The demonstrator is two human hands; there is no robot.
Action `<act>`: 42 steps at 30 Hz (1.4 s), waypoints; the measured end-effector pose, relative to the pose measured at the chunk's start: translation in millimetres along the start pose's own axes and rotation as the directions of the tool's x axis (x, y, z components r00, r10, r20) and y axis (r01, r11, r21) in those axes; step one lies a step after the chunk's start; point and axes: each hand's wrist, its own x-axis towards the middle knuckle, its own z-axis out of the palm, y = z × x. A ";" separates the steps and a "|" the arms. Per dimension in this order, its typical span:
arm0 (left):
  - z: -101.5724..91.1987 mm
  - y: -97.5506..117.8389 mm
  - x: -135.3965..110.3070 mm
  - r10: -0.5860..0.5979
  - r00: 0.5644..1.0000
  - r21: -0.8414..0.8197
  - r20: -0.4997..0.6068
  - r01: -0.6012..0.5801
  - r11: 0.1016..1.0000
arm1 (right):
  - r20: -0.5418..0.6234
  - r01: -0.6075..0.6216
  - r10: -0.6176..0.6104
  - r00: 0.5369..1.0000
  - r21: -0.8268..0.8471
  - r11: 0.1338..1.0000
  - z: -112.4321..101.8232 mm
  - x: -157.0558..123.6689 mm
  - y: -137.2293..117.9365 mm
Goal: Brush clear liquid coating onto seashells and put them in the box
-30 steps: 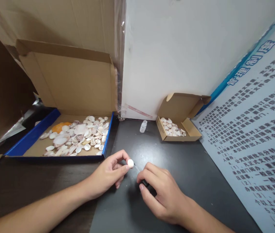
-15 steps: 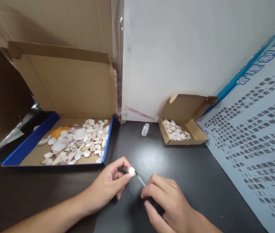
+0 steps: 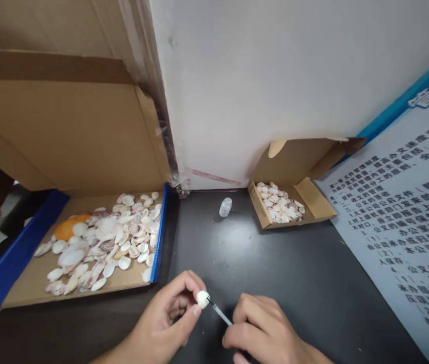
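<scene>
Low in the middle of the head view, my left hand (image 3: 174,313) pinches a small white seashell (image 3: 202,299) between thumb and index finger. My right hand (image 3: 265,328) is closed around a thin brush applicator (image 3: 222,314) with a clear stem and a dark tip. The tip touches, or nearly touches, the shell's right side. Fingers hide the applicator's handle. Farther back on the dark table (image 3: 199,253) stands a small clear bottle (image 3: 225,207), apart from both hands.
At the left, a large blue-edged cardboard box (image 3: 25,293) with its lid up holds many seashells (image 3: 108,237). A smaller open cardboard box (image 3: 315,199) with shells (image 3: 280,205) stands back right. A white wall panel (image 3: 237,91) rises behind, and a printed poster (image 3: 399,202) slopes at the right.
The camera view has tilted and shifted. Both hands and the shell appear lower in the picture. The shell and applicator stay held, with the tip still at the shell.
</scene>
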 end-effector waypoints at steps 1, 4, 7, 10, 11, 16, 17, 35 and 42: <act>-0.7 0.6 0.3 -0.006 1.000 0.001 -0.004 0.006 1.000 | 0.010 0.000 0.000 1.000 0.003 1.000 -0.6 -0.4 -0.6; -2.0 2.0 2.3 -0.004 1.000 -0.002 -0.012 0.004 1.000 | 0.034 -0.005 0.006 0.999 -0.006 1.000 -2.4 -0.1 -4.0; -1.3 2.8 4.2 0.009 1.000 0.012 -0.007 -0.009 1.000 | 0.077 -0.011 0.013 0.997 -0.025 1.000 -3.0 1.6 -8.0; 0.7 3.7 5.5 0.024 1.000 0.015 0.000 -0.024 1.000 | 0.094 -0.024 0.027 0.995 -0.032 0.999 -1.4 1.8 -9.4; 1.3 4.1 5.9 0.028 1.000 0.020 -0.002 -0.028 0.999 | 0.094 -0.028 0.031 0.995 -0.031 0.999 -0.8 1.4 -9.3; 2.9 6.7 8.0 0.017 1.000 0.075 -0.022 -0.015 0.997 | 0.084 -0.024 0.028 0.996 -0.044 0.999 0.0 -0.6 -8.2; 2.8 6.8 8.3 0.010 1.000 0.080 -0.022 -0.009 0.997 | 0.083 -0.022 0.026 0.996 -0.046 0.999 -0.3 -0.3 -8.0; 2.0 5.5 11.8 0.010 1.000 0.066 0.008 -0.010 0.998 | -0.027 -0.048 0.049 0.998 0.010 0.999 5.8 1.3 -2.3; 12.6 9.0 32.3 0.102 0.994 -0.015 -0.031 -0.103 0.995 | -0.252 0.005 0.023 0.968 0.113 0.994 19.9 4.5 10.6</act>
